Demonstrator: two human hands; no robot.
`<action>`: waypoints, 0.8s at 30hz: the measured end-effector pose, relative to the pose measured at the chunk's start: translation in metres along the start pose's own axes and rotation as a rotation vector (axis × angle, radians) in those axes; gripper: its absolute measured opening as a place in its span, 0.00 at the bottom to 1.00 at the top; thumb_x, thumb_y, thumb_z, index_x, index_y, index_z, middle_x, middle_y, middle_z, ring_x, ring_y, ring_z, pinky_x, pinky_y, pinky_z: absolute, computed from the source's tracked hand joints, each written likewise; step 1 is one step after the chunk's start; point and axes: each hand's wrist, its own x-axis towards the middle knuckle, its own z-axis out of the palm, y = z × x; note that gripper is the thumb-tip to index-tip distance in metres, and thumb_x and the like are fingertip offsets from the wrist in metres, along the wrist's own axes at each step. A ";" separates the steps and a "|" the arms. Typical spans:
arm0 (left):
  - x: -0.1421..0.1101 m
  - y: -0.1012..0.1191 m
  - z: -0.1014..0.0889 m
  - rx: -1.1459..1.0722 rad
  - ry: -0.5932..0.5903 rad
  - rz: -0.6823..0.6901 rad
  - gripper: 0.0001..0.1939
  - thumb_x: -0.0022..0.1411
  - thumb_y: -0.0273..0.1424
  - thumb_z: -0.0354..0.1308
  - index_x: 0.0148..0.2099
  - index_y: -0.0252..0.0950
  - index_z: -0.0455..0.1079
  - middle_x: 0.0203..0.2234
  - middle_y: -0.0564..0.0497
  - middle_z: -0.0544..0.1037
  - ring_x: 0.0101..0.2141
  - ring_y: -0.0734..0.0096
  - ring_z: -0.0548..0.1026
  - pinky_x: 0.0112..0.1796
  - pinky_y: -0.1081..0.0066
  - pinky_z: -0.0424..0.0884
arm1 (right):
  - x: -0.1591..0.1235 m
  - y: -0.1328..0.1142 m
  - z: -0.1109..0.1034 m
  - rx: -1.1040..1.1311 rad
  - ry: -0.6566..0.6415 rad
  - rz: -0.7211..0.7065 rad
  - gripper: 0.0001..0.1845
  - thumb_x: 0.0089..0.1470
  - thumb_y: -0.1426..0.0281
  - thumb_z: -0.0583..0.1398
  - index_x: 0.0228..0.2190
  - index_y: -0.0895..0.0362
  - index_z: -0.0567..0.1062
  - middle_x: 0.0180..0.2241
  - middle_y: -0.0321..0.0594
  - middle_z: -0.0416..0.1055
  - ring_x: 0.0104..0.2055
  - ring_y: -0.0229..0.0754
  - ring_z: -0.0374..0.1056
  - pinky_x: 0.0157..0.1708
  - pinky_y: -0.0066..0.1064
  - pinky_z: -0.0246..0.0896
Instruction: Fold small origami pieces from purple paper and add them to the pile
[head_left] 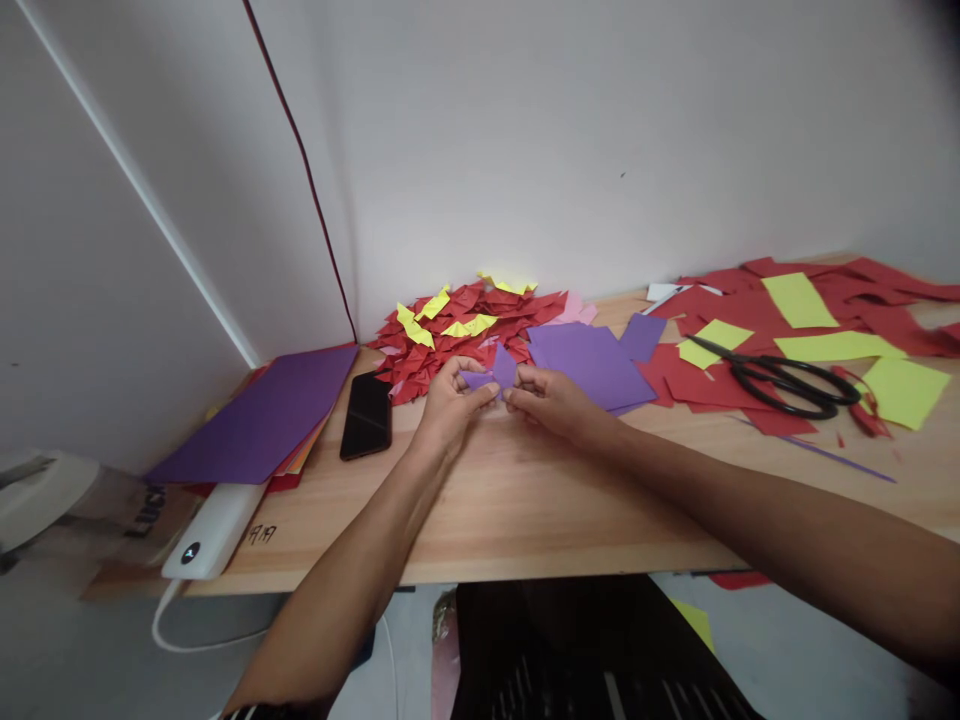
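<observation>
Between my two hands, above the middle of the wooden table, is a small folded piece of purple paper. My left hand pinches its left end between thumb and fingers. On the other side, the fingers of my right hand are closed on its right edge, partly hiding it. Just behind lies a heap of folded red paper pieces with a few yellow folded pieces on top. A stack of flat purple paper sheets rests right behind my right hand.
Black-handled scissors lie among red paper scraps and yellow sheets at right. Leftward are a black phone, large purple sheets, a white power bank with a cable, and a clear container. A wall stands behind.
</observation>
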 end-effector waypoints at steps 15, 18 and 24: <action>-0.003 -0.006 -0.004 0.281 -0.107 0.068 0.17 0.52 0.39 0.64 0.25 0.33 0.64 0.16 0.57 0.64 0.19 0.81 0.60 0.23 0.76 0.53 | -0.003 -0.002 -0.001 -0.193 0.028 -0.107 0.06 0.52 0.68 0.55 0.25 0.55 0.64 0.24 0.32 0.61 0.27 0.35 0.57 0.28 0.28 0.51; -0.004 0.000 -0.005 0.264 -0.151 0.112 0.17 0.52 0.39 0.65 0.25 0.32 0.64 0.18 0.57 0.64 0.20 0.81 0.61 0.24 0.77 0.54 | -0.006 -0.010 -0.002 -0.115 -0.015 -0.068 0.07 0.54 0.67 0.55 0.26 0.55 0.65 0.25 0.32 0.63 0.27 0.35 0.58 0.28 0.27 0.52; -0.002 -0.002 -0.004 0.282 -0.215 0.012 0.20 0.55 0.45 0.63 0.26 0.33 0.65 0.16 0.55 0.67 0.18 0.79 0.64 0.22 0.75 0.56 | -0.009 -0.014 -0.002 -0.201 0.023 -0.105 0.08 0.55 0.67 0.54 0.25 0.55 0.65 0.25 0.34 0.66 0.28 0.36 0.59 0.28 0.28 0.53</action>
